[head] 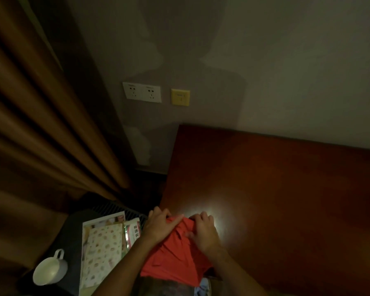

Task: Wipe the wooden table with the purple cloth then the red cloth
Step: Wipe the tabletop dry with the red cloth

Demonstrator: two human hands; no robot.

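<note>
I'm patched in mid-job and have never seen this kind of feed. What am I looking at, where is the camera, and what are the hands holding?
There is no machine: one head-worn camera looks down at a person's bare hands. The left hand and right hand both press on a red cloth at the near left corner of the wooden table, part of it hanging over the near edge. Left of the table sit a white cup and a printed packet. Wall sockets are behind. No purple cloth is visible.
</note>
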